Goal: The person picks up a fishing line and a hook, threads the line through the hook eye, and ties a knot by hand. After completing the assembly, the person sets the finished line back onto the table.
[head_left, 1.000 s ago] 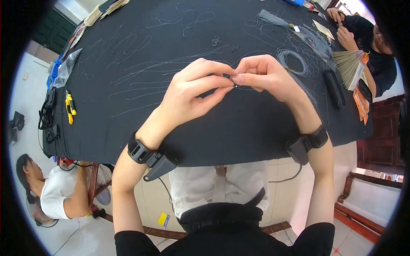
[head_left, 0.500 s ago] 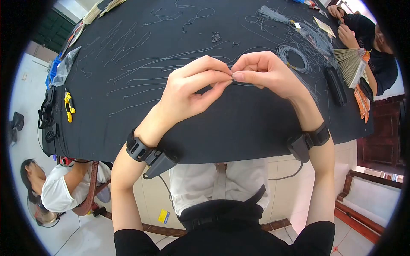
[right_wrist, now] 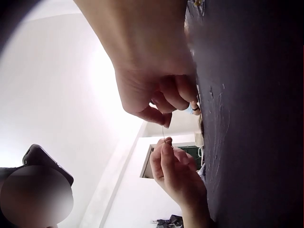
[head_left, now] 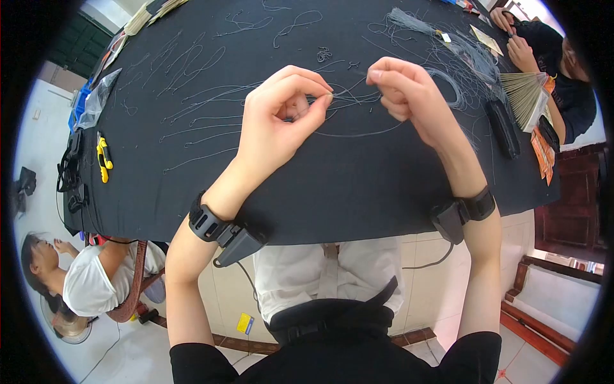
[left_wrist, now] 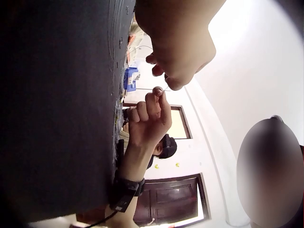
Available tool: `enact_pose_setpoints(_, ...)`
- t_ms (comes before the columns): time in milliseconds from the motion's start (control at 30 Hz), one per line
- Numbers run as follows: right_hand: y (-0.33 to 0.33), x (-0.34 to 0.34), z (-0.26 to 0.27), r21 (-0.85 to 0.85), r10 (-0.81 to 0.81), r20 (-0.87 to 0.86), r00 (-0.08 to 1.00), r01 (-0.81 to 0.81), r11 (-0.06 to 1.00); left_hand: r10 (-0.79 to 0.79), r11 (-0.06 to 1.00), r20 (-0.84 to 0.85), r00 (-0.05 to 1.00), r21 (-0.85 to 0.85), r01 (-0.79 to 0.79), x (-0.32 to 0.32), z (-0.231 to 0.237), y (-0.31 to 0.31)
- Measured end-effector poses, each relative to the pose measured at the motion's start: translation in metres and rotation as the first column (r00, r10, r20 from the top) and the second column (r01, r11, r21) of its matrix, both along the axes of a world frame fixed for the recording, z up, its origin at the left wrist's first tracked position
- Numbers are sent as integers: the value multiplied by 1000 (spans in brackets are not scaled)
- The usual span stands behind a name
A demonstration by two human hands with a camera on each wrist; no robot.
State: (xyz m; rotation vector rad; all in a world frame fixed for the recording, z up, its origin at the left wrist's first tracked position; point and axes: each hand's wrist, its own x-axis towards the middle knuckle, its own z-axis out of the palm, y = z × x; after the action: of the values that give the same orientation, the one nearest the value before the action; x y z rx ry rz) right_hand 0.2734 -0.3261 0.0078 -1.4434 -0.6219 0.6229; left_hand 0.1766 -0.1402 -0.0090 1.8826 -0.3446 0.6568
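Note:
Over the dark table, my left hand (head_left: 275,118) pinches something tiny between thumb and forefinger. The fingertips cover it, so I cannot tell what it is. To its right and apart from it, my right hand (head_left: 412,96) has its fingers curled, thumb against forefinger, pinching thin clear line. In the right wrist view a short stretch of the line (right_wrist: 164,134) runs taut between the two hands' fingertips. A slack curve of line (head_left: 358,134) hangs below them in the head view. Several lengths of line lie on the cloth left of my left hand.
Small dark hooks (head_left: 323,54) lie in a pile beyond my hands. Bundled line (head_left: 470,54), a black case (head_left: 501,129) and fanned cards (head_left: 521,99) are at right. A yellow cutter (head_left: 103,160) and clear bag (head_left: 99,102) lie left. Two other people sit nearby.
My hands were together at the fingertips; now they are apart, the right moved up and to the right, the left slightly up and left, with line between them.

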Motion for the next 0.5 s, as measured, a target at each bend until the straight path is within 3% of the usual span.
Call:
enact_pose_setpoints(33,-3,5,0,-34,-46,-30,998,45,998,-2,1000,-35,999,-21,1,0,-1,0)
enact_pose_setpoints(67,-2,10,-3,-98,-158,134,978,171,980,-4,999,-71,997,-43,1,0,-2,0)
enact_pose_setpoints(133,-1,18,-16,-159,-323,462,826,435,886,-9,1000,-90,996,-23,7,1,-3,1)
enact_pose_setpoints(167,-3,21,-18,-172,-338,519,785,484,858,-11,1000,-99,995,-13,9,1,-3,1)
enact_pose_setpoints(267,-3,20,-18,-193,-326,532,781,487,852,-10,1000,-146,989,7,11,-1,-1,-1)
enact_pose_setpoints(400,0,6,-8,-238,-168,327,930,254,938,-14,1000,-174,985,5,15,-1,-1,-1)
enact_pose_setpoints(500,6,-6,1,-290,10,189,982,46,956,-34,999,-192,981,-14,32,-1,-1,-1)
